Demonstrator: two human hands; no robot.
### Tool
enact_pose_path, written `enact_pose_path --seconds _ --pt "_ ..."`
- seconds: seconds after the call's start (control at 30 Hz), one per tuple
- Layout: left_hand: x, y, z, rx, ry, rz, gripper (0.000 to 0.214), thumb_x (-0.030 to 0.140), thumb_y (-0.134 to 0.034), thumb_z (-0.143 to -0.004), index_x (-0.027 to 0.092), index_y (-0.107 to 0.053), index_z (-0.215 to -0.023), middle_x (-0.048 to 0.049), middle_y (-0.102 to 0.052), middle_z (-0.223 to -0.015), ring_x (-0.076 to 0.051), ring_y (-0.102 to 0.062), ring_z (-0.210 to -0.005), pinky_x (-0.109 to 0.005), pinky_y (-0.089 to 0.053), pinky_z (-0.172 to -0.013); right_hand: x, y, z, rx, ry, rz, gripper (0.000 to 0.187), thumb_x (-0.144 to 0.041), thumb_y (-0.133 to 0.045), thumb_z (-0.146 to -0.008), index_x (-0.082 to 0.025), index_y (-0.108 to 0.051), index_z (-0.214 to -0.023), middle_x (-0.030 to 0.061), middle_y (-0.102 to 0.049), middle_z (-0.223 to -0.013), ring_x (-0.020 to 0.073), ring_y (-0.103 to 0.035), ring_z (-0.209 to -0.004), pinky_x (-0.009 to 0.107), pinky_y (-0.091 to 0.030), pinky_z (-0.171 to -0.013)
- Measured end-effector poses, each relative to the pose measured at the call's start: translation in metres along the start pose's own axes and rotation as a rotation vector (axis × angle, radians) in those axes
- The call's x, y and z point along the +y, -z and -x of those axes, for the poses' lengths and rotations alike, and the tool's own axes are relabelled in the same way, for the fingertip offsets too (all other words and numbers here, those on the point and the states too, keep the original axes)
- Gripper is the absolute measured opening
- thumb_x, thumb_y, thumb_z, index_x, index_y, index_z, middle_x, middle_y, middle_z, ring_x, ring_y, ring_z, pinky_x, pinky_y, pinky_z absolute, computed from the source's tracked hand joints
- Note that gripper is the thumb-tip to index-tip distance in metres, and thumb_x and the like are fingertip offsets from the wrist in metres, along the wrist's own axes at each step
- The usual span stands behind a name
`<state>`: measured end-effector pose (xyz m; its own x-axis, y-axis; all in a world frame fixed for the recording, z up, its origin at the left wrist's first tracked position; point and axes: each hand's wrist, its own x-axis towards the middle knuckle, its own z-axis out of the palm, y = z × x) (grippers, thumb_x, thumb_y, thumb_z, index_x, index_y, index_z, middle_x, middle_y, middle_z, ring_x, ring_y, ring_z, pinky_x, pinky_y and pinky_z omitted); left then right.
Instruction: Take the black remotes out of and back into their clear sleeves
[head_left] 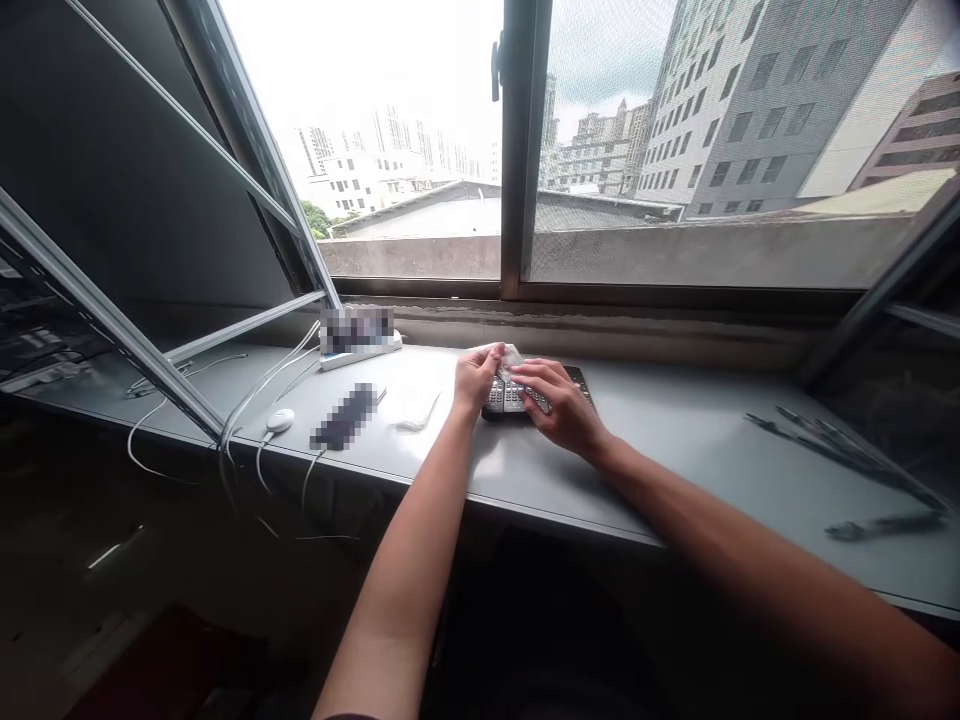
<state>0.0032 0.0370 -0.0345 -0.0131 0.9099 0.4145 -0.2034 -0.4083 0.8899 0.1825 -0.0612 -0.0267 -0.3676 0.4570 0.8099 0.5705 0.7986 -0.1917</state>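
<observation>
A small dark keyboard (514,402) with light keys lies on the grey desk in front of me, partly hidden under my hands. My left hand (472,383) is closed above its left end, pinching a crumpled white tissue (512,355) between thumb and fingers. From the right, my right hand (559,403) reaches over the keyboard with its fingers stretched out and a little apart. Its fingertips are close to the tissue; whether they touch it I cannot tell. To the left of my left hand a folded white tissue (415,410) lies flat.
On the left lie a blurred-out phone (345,418), a white round charger (280,421) with cables, and a white power strip (361,352). Metal frame bars (112,335) slant across the left side. Dark cables (832,445) lie at right. A window stands behind the desk (675,430).
</observation>
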Motion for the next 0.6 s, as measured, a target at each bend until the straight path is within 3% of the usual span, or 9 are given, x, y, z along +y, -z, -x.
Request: enact_pose_path --seconds 0.23,0.4,0.6 --pt "-0.0013 0.0053 -0.0014 0.084 -0.051 -0.178 0.061 0.069 -0.076 -0.093 0.021 -0.064 -0.056 -0.0012 -0.060 -0.053 -0.013 -0.052 -0.050 -0.030 -0.041 -0.056 -0.0017 -0.0058 -0.0022 0.017 0.014 -0.006 0.034 -0.019 -0.060 -0.108 -0.025 -0.074 -0.138 0.0120 -0.075 -0.138 0.0350 -0.059 -0.140 0.063 -0.055 -0.117" --pt "0.0005 0.0058 0.0007 0.118 0.003 -0.230 0.064 0.069 -0.070 -0.097 0.022 -0.062 -0.054 -0.0016 -0.060 -0.051 -0.014 -0.052 -0.048 -0.030 -0.041 -0.056 -0.0037 -0.0028 -0.0020 0.032 -0.034 -0.012 0.028 -0.022 -0.059 -0.108 -0.025 -0.078 -0.129 0.0132 -0.076 -0.121 0.0357 -0.062 -0.131 0.062 -0.059 -0.110" --pt "-0.0012 0.0063 0.0006 0.144 0.036 -0.194 0.059 0.063 -0.075 -0.096 0.023 -0.061 -0.054 0.0001 -0.058 -0.049 -0.013 -0.049 -0.046 -0.029 -0.038 -0.053 -0.0016 -0.0035 -0.0020 -0.005 -0.065 0.002 0.041 -0.025 -0.057 -0.109 -0.028 -0.069 -0.148 0.0119 -0.071 -0.144 0.0386 -0.053 -0.148 0.070 -0.049 -0.121"
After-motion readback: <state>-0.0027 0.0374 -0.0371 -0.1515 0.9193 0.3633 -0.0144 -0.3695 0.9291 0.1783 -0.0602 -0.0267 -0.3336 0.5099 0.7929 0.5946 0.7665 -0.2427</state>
